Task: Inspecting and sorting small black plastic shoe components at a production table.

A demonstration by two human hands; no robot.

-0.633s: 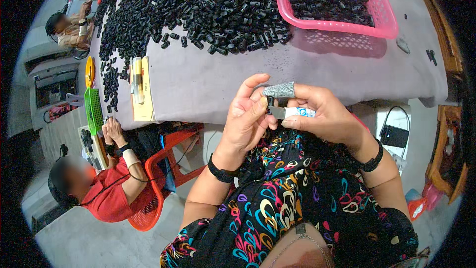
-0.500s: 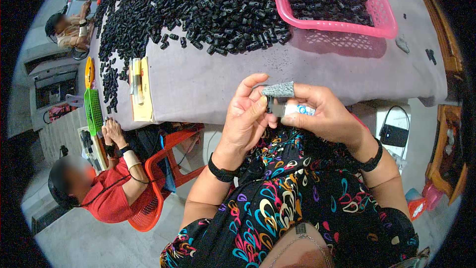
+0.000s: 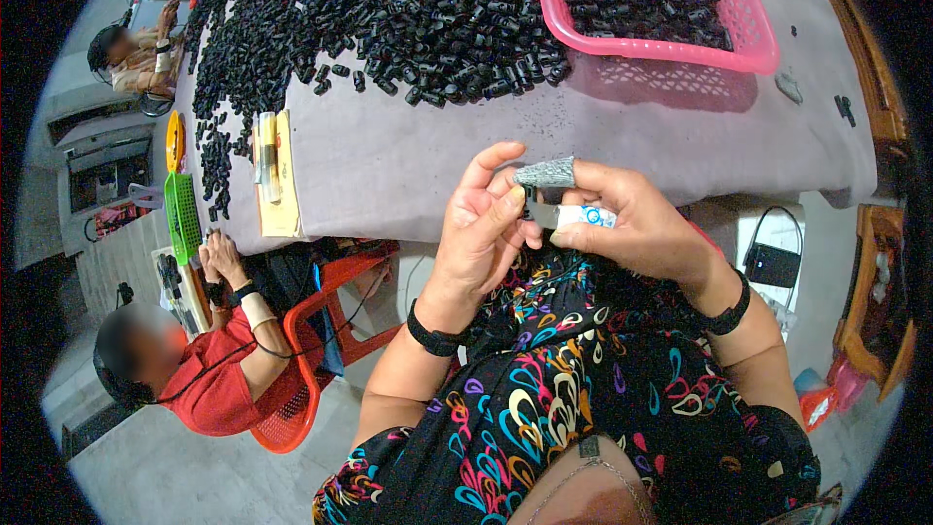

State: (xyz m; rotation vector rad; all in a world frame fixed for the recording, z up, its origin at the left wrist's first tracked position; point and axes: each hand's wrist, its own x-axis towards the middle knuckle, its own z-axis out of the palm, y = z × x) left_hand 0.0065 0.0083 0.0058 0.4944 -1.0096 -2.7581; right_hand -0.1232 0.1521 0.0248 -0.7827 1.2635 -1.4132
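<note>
My left hand [image 3: 474, 224] pinches a small black plastic part [image 3: 529, 199] between thumb and fingers, with the index finger raised. Only a bit of the part shows; the fingertips cover the rest. Close against it, my right hand [image 3: 641, 219] grips a short flat metal blade [image 3: 545, 216] by its end, which is wrapped in white and blue [image 3: 589, 217]. A grey textured finger cover [image 3: 546, 173] sits on my right index finger, reaching over to the left fingertips. Both hands are held above my lap, at the near edge of the table.
Heaps of black parts [image 3: 437, 19] spread over the grey-clothed table [image 3: 389, 165]. A pink basket [image 3: 661, 53] full of them stands at the back right. Left lie a yellow pad [image 3: 282, 175] and a green basket [image 3: 182, 219]. A co-worker in red [image 3: 224, 369] sits left.
The right hand has turned slightly, so more of the white and blue wrapping shows. Both hands stay in nearly the same place, with the black part still in the left.
</note>
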